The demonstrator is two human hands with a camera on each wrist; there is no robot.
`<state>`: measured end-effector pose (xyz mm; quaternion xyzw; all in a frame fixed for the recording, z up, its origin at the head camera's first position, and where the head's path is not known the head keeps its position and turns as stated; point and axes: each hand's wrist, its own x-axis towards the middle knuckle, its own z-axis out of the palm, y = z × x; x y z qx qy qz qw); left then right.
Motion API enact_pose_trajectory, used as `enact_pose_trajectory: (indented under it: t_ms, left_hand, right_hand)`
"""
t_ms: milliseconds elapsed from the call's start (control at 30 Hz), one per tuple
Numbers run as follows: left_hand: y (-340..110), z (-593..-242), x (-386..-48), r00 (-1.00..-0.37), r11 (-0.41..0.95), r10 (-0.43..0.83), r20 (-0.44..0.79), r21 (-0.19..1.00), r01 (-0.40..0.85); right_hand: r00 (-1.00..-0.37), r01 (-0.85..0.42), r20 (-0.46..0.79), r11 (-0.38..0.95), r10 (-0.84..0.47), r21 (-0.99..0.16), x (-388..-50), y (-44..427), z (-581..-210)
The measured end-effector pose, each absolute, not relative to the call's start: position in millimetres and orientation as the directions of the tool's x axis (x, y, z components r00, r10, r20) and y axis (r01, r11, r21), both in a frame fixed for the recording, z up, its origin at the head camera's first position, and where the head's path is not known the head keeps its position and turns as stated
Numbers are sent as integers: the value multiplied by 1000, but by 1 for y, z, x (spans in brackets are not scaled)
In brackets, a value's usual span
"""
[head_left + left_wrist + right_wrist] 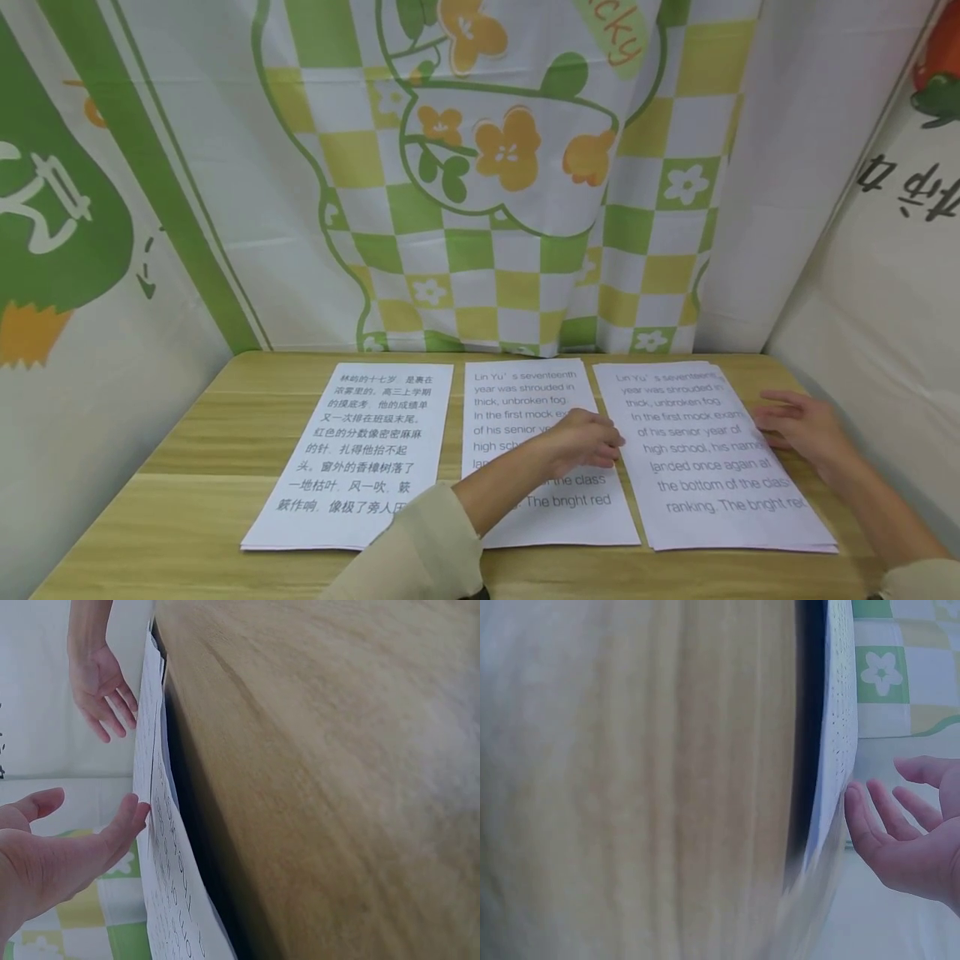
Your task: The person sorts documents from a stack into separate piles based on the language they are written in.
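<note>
Three printed paper stacks lie side by side. The left stack [367,450] has Chinese text; the middle stack [517,392] and right stack [697,450] carry English text. My left hand [581,442] is over the right side of the middle stack, its fingertips by the left edge of the right stack. In the left wrist view, its fingers are loosely bent with nothing between them. At the right stack's right edge is my right hand [802,429], fingers spread and relaxed; in the right wrist view, its fingertips [853,796] are close to the paper edge, contact unclear.
A wooden table [187,442] supports the stacks. Behind it hangs a checked curtain [480,283] with flowers, and printed white cloth walls [885,300] stand at both sides. The lowest sheets of the right stack stick out slightly unevenly.
</note>
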<state>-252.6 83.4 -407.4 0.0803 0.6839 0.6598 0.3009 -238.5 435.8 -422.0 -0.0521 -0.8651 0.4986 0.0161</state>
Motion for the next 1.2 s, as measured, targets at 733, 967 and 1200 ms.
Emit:
enact_pose_trajectory:
  t_ms: [733, 967, 1200]
  left_hand:
    - [45, -401, -244, -815, 144, 539, -215, 976, -162]
    - [19, -396, -241, -818, 149, 544, -186, 981, -124]
    - [-5, -395, -242, -833, 141, 529, -161, 985, -101]
  right_hand:
    - [-995, -96, 60, 635, -79, -766, -242, 365, -402]
    - [-988, -133, 60, 604, -140, -786, -244, 341, -399]
    - [-978, -156, 48, 567, -201, -809, -245, 322, -399]
